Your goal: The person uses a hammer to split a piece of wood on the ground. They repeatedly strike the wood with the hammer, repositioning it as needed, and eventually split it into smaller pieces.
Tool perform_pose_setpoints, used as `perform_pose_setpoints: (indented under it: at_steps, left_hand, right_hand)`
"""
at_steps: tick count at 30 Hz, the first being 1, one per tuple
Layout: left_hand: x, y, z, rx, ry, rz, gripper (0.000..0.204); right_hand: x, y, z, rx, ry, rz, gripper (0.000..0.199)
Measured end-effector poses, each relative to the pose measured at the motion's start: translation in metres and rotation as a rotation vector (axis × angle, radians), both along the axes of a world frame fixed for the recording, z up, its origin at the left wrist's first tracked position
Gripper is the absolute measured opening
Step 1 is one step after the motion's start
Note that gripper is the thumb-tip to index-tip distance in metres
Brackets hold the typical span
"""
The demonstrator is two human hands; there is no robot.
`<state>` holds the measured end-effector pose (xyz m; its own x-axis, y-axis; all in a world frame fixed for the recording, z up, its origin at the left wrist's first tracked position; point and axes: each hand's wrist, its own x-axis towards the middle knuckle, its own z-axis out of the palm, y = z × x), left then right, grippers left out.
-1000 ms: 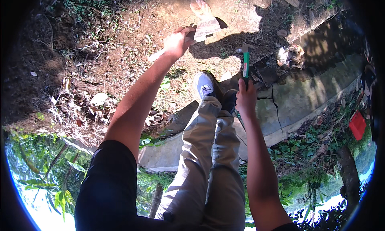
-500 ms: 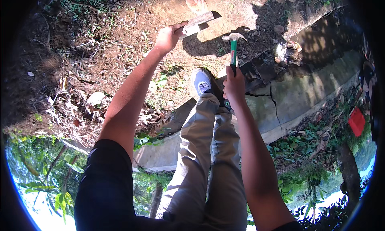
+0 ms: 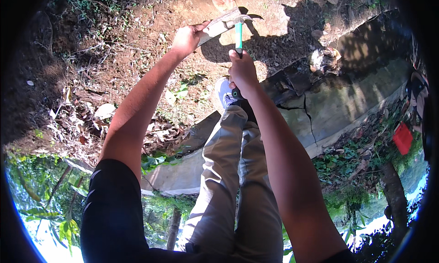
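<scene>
My left hand [image 3: 186, 37] grips the near end of a flat, pale piece of wood [image 3: 218, 26] and holds it out over the dirt bank. My right hand [image 3: 242, 71] is closed around the green handle of a small hammer [image 3: 238, 31]. The hammer's metal head rests on or just above the far end of the wood. Both arms reach forward above my legs in light trousers [image 3: 238, 171]. A blue-grey shoe [image 3: 225, 93] shows just below the right hand.
A cracked concrete channel edge [image 3: 338, 103] runs from right to lower left below the dirt slope [image 3: 137, 48]. Dry leaves and weeds lie on the left. A red object [image 3: 402, 138] sits at the right among plants. Green foliage fills the bottom.
Both hands have risen and moved forward. The hammer went from beside my leg up to the piece of wood, and its head now meets the far end of the wood.
</scene>
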<state>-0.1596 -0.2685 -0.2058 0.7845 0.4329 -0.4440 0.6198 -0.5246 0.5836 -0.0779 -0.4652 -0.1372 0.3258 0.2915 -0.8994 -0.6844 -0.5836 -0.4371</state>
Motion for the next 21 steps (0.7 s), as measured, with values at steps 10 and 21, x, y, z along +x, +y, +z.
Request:
perform_pose_setpoints:
  at_steps: [10, 21]
  left_hand:
    - [0.008, -0.014, 0.006, 0.08, 0.171, -0.126, 0.073]
    - [0.01, -0.034, -0.018, 0.435, 0.143, -0.157, 0.07]
  right_hand:
    - [-0.001, 0.003, 0.0, -0.021, 0.086, -0.071, 0.031]
    - [0.003, 0.0, 0.002, 0.009, 0.165, -0.158, 0.023]
